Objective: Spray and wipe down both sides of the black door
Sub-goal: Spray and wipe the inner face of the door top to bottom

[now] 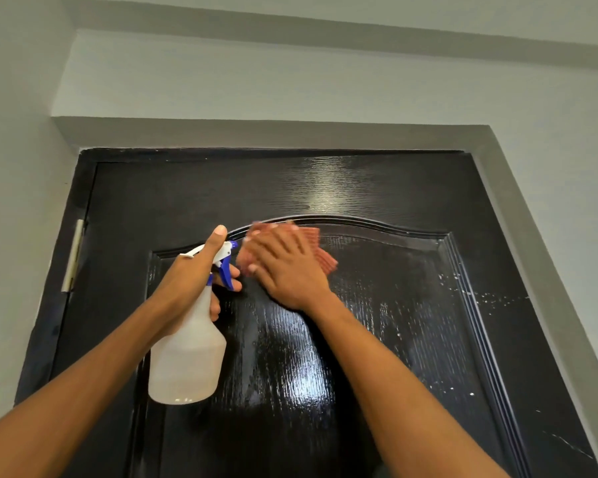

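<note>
The right hand pressed flat, fingers straight, on a reddish-brown ribbed cloth against the glossy black panelled door, at the arch moulding. At its nine o'clock, the left hand gripped a translucent white spray bottle with a blue trigger. Wiping of this face looked under way; droplets at three o'clock probably called for a wider sweep next.
</note>
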A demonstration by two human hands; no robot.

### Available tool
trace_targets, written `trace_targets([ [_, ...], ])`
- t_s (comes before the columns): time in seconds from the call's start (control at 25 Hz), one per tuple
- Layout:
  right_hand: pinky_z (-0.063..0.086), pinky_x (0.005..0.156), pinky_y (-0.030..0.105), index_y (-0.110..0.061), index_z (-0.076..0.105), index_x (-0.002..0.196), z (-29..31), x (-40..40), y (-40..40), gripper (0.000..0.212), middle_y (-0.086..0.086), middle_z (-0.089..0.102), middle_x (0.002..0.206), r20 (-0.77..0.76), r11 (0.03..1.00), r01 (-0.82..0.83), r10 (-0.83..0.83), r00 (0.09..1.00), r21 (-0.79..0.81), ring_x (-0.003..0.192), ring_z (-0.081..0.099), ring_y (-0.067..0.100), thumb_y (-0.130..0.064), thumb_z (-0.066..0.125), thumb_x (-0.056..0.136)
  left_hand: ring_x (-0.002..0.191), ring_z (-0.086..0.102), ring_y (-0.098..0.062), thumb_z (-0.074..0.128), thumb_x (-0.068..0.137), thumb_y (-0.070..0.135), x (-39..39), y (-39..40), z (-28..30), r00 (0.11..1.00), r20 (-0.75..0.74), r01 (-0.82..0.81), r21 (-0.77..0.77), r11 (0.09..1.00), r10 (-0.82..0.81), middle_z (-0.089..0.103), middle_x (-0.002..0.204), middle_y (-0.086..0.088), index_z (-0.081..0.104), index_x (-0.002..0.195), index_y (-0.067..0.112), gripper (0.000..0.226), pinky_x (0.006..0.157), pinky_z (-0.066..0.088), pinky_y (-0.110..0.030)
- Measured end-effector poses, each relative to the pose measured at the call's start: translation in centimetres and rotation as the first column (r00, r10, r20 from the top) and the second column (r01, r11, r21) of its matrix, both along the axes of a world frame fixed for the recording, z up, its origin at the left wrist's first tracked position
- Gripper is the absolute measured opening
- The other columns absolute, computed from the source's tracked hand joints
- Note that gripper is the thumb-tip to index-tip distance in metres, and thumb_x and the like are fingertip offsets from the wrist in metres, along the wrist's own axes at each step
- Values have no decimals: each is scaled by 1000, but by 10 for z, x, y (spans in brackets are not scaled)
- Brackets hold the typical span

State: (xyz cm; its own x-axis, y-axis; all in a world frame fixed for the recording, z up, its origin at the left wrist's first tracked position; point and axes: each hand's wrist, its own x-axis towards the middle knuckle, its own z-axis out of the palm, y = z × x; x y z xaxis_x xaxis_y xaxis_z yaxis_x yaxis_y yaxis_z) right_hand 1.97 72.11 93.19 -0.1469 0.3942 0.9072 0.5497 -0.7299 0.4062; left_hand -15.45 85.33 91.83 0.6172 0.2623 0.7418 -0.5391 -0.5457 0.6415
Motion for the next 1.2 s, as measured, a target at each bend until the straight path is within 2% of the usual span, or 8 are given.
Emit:
trace_targets([
  [0.08, 17, 125, 52, -31, 43, 155, 8, 7, -13, 56, -5, 47, 157, 64, 993, 11, -3, 998, -122, 150, 35, 25, -54, 34, 105, 46, 55, -30, 37, 88, 80, 5, -6, -4, 1000, 7, 19, -4, 1000, -19, 77, 82, -16, 73, 89, 1, 87, 49, 51, -34],
  [0.24, 19, 125, 48, -29, 49, 152, 0, 37, -80, 59, -6, 48, 156, -61, 976, -3, 17, 998, 217, 148, 37, 23, -57, 29, 104, 43, 51, -29, 41, 87, 80, 25, -31, -11, 996, -10, 88, -44, 995, -88, 76, 82, -18, 72, 91, -1, 87, 47, 48, -34],
  [0.48, 6, 127, 52, -25, 45, 154, -66, 91, -222, 64, -4, 40, 162, -283, 796, 182, -15, 959, 577, 152, 26, 24, -55, 19, 104, 41, 53, -26, 42, 89, 77, 58, -91, -20, 978, -58, 199, -31, 980, -200, 76, 84, -17, 71, 96, -1, 84, 45, 50, -32],
  [0.6, 0, 128, 53, -27, 29, 162, -79, 105, -254, 70, -5, 23, 170, -340, 777, 255, -56, 939, 576, 158, 12, 28, -56, 8, 102, 41, 53, -25, 43, 89, 76, 73, -121, -21, 973, -56, 223, -39, 974, -225, 76, 85, -17, 71, 95, -1, 83, 44, 50, -31],
  [0.76, -7, 128, 49, -30, 22, 164, -54, 91, -220, 62, -9, 7, 170, -293, 819, 90, 98, 951, 566, 159, -6, 24, -55, 11, 107, 39, 51, -26, 44, 89, 76, 86, -154, -19, 969, -30, 241, -76, 968, -244, 76, 84, -18, 70, 98, 0, 80, 43, 48, -31],
  [0.92, 5, 129, 47, -26, 41, 157, -39, 88, -217, 52, -6, 37, 164, -112, 979, 33, -10, 994, 202, 157, 17, 26, -45, 28, 110, 40, 53, -25, 43, 90, 75, 96, -178, -18, 972, 4, 232, -103, 967, -233, 76, 84, -17, 70, 101, 4, 76, 42, 49, -31],
  [1.04, 4, 129, 46, -28, 43, 156, -52, 105, -263, 51, -3, 45, 159, -153, 936, 101, -51, 987, 336, 153, 27, 29, -44, 29, 110, 41, 54, -24, 42, 90, 75, 100, -193, -23, 973, -3, 231, -97, 968, -233, 76, 84, -17, 70, 100, 1, 79, 43, 51, -31],
  [1.2, 0, 128, 50, -31, 23, 164, -72, 120, -290, 57, -6, 24, 170, -258, 888, 226, -127, 958, 400, 158, 15, 28, -48, 20, 109, 39, 55, -21, 42, 92, 72, 104, -213, -31, 972, -11, 232, -90, 969, -234, 76, 86, -19, 69, 101, -2, 80, 40, 50, -30],
])
